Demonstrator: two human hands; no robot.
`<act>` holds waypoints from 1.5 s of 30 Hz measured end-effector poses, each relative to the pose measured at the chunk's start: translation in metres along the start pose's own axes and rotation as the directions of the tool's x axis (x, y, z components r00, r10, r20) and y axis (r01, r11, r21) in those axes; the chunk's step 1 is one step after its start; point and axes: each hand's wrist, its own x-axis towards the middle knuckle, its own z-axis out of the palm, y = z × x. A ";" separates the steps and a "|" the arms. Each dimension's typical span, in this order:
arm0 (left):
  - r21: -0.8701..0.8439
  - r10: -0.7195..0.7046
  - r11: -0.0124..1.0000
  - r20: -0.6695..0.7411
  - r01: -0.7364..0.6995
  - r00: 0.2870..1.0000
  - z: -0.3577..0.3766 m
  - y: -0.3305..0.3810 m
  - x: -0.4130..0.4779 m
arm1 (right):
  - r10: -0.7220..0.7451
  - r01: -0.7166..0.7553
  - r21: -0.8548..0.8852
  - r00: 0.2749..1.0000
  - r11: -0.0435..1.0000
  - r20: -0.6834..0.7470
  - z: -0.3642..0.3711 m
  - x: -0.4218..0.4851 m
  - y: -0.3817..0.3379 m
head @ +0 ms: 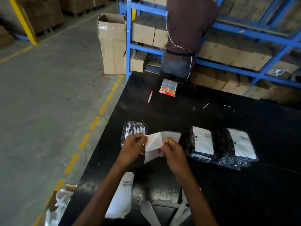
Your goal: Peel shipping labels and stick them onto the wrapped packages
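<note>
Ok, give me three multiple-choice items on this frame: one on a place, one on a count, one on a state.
1. Where does the red marker lie?
A) on the black table, left of the coloured sticker sheet
B) on the floor
C) in a hand

2. How many labelled packages lie right of the hands?
A) none
B) two
C) five

3. What are the left hand and right hand doing?
A) lying flat
B) pinching a white label sheet
C) holding scissors

Answers:
1 A, the marker lies on the tabletop beside the sticker sheet.
2 B, two black-wrapped packs side by side each carry a white label.
3 B, both hands' fingers are curled onto the sheet held above the table.
</note>
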 end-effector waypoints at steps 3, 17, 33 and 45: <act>-0.001 -0.156 0.988 -0.017 0.156 0.988 -0.002 -0.020 0.027 | 0.111 -0.107 0.165 0.994 0.981 -0.018 -0.013 -0.007 0.006; 0.637 0.178 0.771 -0.236 0.013 0.955 0.024 -0.028 0.088 | 0.223 0.136 0.730 0.901 0.670 -0.372 -0.114 -0.053 0.007; 0.442 0.161 0.893 -0.152 -0.079 0.975 0.028 -0.055 0.034 | 0.170 -0.195 -0.107 0.963 0.975 -0.209 -0.038 -0.039 0.159; 0.357 0.070 0.934 -0.216 0.012 0.974 -0.001 -0.094 -0.009 | 0.220 -0.259 -0.119 0.939 0.959 -0.265 0.004 -0.032 0.169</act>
